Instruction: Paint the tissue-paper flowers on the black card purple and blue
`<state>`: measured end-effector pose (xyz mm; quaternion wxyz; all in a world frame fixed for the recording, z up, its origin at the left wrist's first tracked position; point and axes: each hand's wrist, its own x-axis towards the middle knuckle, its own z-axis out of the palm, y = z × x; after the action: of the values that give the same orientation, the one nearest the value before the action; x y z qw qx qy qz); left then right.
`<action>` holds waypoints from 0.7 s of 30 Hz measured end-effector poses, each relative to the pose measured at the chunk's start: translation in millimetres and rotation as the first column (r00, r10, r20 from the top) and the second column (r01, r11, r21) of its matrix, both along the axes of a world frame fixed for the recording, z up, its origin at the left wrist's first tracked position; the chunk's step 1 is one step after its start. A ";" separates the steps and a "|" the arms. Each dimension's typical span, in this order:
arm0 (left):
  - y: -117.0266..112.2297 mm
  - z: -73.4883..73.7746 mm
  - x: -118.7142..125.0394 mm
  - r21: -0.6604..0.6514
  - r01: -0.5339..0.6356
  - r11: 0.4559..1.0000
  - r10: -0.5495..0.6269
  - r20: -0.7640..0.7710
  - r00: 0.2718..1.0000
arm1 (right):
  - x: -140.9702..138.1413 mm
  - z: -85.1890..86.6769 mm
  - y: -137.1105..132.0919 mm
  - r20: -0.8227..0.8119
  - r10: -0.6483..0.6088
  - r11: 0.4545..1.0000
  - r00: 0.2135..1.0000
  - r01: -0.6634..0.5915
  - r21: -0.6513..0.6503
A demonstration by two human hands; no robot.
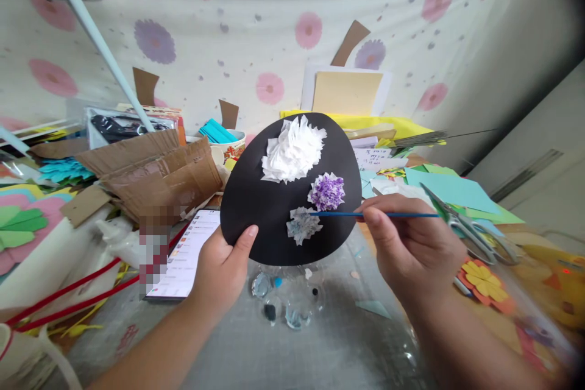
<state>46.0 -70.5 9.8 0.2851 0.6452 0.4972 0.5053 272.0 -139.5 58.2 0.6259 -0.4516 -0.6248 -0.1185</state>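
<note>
My left hand (pixel 226 265) grips the lower left edge of a round black card (pixel 256 207), thumb on its face, and the card is held up above the table. Three ruffled paper flowers sit on it: a large white flower (pixel 295 149) at the top, a purple-and-white flower (pixel 326 191) at the right, and a pale grey-blue flower (pixel 302 226) below. In my right hand (pixel 406 244) is a thin blue paintbrush (pixel 393 215), pinched and nearly level. Its tip end lies over the upper edge of the grey-blue flower; whether it touches, I cannot tell.
Below the card, small dishes with paint (pixel 292 314) stand on a grey mat (pixel 228 347). A phone (pixel 183 262) and a crumpled cardboard piece (pixel 159 177) are at the left. Scissors (pixel 466 228), coloured paper (pixel 452 187) and an orange paper flower (pixel 487 286) lie at the right.
</note>
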 end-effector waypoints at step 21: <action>4.8 -3.1 -1.2 -0.077 -0.002 0.997 0.010 0.105 0.994 | 10.0 -2.5 3.4 -0.026 -0.064 0.995 0.998 0.066 0.073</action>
<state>44.9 -65.7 6.7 0.3342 0.6045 0.5025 0.5200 282.0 -136.0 55.7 0.6454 -0.4497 -0.5973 -0.1563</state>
